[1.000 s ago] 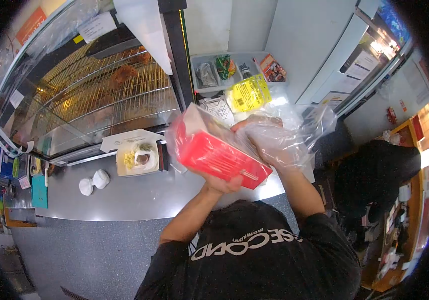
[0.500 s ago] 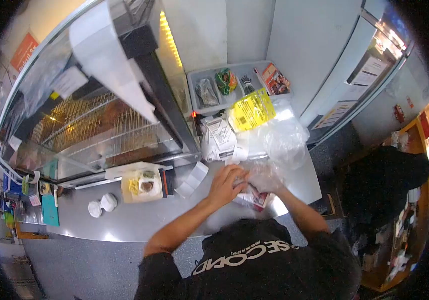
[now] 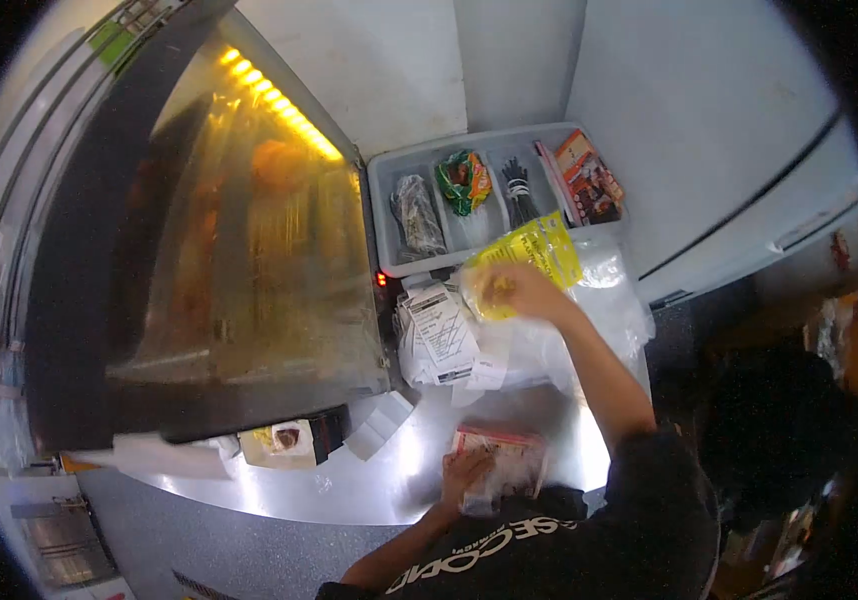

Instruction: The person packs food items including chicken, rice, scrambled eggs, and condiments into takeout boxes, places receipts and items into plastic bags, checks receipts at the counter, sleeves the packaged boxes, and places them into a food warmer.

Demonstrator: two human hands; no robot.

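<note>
Near the front edge of the metal counter, my left hand (image 3: 468,474) is closed on a red box in a clear plastic bag (image 3: 509,450). Further back, my right hand (image 3: 517,292) is over the lower part of a yellow package (image 3: 541,252); its fingers are blurred, and whether they hold anything is not clear. Printed receipts (image 3: 441,330) lie left of my right hand. Clear plastic bags (image 3: 614,290) are spread to its right.
A grey divided tray (image 3: 474,240) holds a wrapped bundle, a green-orange packet, black ties and leaflets. A lit glass cabinet (image 3: 249,230) stands left. An open food box (image 3: 279,445) and a folded white card (image 3: 379,425) sit below it. A dark-clothed person (image 3: 774,430) is at right.
The view has shifted toward the tray. The bagged red box has come down to the counter's front edge. My right hand has left it and moved up to the yellow package.
</note>
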